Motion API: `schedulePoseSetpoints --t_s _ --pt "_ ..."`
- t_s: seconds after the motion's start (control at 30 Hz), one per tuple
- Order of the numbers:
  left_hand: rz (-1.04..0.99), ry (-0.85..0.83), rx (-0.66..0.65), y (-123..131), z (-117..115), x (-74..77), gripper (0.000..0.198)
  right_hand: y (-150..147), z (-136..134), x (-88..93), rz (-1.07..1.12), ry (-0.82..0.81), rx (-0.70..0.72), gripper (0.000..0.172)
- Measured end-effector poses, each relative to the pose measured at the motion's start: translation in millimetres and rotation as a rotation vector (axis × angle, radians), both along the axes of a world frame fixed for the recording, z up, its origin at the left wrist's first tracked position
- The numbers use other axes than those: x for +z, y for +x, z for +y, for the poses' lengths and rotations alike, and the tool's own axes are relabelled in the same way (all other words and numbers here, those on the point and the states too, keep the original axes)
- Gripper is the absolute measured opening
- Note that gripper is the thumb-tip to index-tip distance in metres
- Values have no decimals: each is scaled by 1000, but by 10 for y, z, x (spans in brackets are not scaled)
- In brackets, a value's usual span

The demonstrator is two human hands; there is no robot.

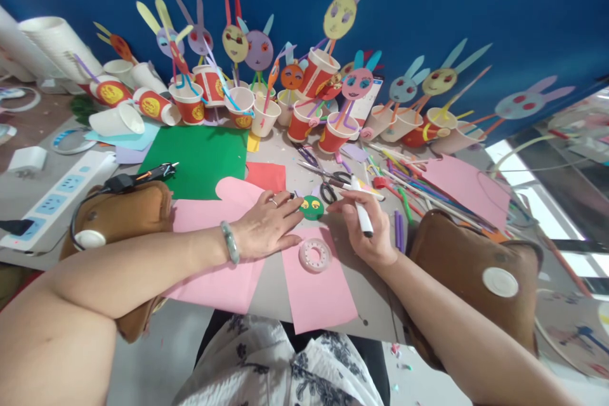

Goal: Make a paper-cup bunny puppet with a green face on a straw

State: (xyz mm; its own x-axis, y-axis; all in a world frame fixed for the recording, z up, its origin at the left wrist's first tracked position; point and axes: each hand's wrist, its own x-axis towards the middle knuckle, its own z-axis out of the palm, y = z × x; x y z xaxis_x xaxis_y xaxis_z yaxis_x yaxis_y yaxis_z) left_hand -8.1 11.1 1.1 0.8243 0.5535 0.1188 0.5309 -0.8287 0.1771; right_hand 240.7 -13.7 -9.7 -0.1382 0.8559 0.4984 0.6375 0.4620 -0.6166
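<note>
A small green paper face [313,208] with yellow eyes lies on the table between my hands. My left hand [272,225] rests flat with fingers stretched out, its fingertips at the left edge of the face. In my right hand [368,228] is a white marker [363,210] with a black end, held just right of the face; the right index fingertip comes close to the face's edge. A roll of clear tape [314,255] sits on a pink paper sheet [320,301] below the face. Scissors [328,192] lie just beyond it.
Paper cups [304,122] with rabbit-like paper faces line the back by the blue wall. Green paper [195,162] and pink paper [214,279] lie left. Pipe cleaners [409,181] spread at right. Brown cushions [469,279] flank my arms; a power strip [52,203] is far left.
</note>
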Motion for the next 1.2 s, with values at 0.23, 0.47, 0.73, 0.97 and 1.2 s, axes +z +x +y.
schedulePoseSetpoints --t_s 0.23,0.47,0.73,0.97,1.2 --pt "18 -21 -36 6 5 26 48 3 -55 -22 50 -154 71 32" --pt "37 -17 -47 10 5 27 49 -50 -51 -67 57 -167 -16 9" --pt "22 18 -55 16 3 34 48 -75 -13 -126 94 -203 13 9" --pt "27 21 -62 13 7 21 49 -96 3 -74 34 -197 56 9" --pt "7 2 -62 13 7 19 47 -103 5 -89 46 -231 65 9"
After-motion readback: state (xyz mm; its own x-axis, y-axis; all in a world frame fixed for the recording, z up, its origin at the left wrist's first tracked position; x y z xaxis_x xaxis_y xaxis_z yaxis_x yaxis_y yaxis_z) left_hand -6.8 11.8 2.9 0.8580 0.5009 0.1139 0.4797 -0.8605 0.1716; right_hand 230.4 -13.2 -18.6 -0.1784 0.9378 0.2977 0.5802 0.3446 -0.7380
